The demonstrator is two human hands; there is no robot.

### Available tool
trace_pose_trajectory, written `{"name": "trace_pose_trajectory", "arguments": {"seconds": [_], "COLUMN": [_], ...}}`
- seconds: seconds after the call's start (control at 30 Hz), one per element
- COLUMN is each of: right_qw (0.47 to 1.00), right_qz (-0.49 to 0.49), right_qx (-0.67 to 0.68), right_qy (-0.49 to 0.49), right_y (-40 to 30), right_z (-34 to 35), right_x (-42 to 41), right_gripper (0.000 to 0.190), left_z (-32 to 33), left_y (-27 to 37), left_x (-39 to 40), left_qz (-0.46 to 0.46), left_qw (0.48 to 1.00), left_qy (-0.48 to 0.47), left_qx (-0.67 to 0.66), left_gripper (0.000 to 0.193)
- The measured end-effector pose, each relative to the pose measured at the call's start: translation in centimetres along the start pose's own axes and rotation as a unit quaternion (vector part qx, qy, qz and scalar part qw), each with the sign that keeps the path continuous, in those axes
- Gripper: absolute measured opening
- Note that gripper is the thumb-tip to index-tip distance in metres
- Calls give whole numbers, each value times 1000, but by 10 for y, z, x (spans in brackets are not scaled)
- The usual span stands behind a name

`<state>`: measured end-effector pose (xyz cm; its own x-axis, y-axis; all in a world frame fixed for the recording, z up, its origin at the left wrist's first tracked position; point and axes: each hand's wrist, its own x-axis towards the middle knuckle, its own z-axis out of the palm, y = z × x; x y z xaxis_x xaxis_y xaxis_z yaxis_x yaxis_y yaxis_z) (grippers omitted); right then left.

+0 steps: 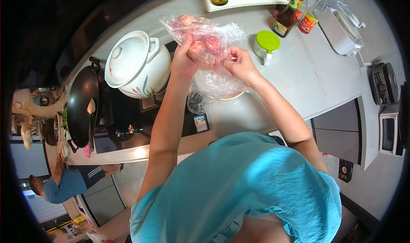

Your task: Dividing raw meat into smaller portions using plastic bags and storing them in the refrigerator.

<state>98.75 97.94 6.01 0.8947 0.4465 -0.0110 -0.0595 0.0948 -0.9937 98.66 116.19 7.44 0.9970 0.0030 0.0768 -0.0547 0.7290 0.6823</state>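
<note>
Pieces of raw meat (212, 43) show pink and red through a clear plastic bag (235, 33). My left hand (185, 58) grips the bag from its left side, thumb pressed on the plastic. On the other side my right hand (240, 63) pinches the film with bent fingers. Loose, crumpled plastic (217, 83) hangs below the meat and covers most of a dish with a yellowish rim (232, 97). What that dish holds is hidden.
A lidded white pot (141, 66) and a black wok (84, 108) with a ladle (91, 115) stand on the hob at left. A green-lidded jar (267, 42), sauce bottles (286, 17) and a white appliance (341, 28) occupy the right counter. Another person (62, 183) stands at far left.
</note>
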Motion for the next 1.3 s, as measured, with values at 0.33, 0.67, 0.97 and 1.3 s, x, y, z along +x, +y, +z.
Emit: {"name": "trace_pose_trajectory", "arguments": {"seconds": [0.33,0.67,0.97,1.3], "right_qw": [998,987,966,996], "right_qz": [-46,125,117,21], "right_qx": [-31,102,228,-64], "right_qy": [26,22,-6,52], "right_y": [24,7,15,22], "right_z": [0,-21,-2,12], "right_x": [14,-5,-3,6], "right_gripper": [16,23,18,15], "left_z": [-4,-18,-2,-4], "left_y": [-11,-25,-22,-31], "left_x": [5,2,-2,-7], "left_qz": [40,11,94,100], "left_qw": [999,997,994,992], "left_qy": [20,36,35,69], "left_qx": [3,-69,-34,-32], "left_gripper": [36,36,42,42]}}
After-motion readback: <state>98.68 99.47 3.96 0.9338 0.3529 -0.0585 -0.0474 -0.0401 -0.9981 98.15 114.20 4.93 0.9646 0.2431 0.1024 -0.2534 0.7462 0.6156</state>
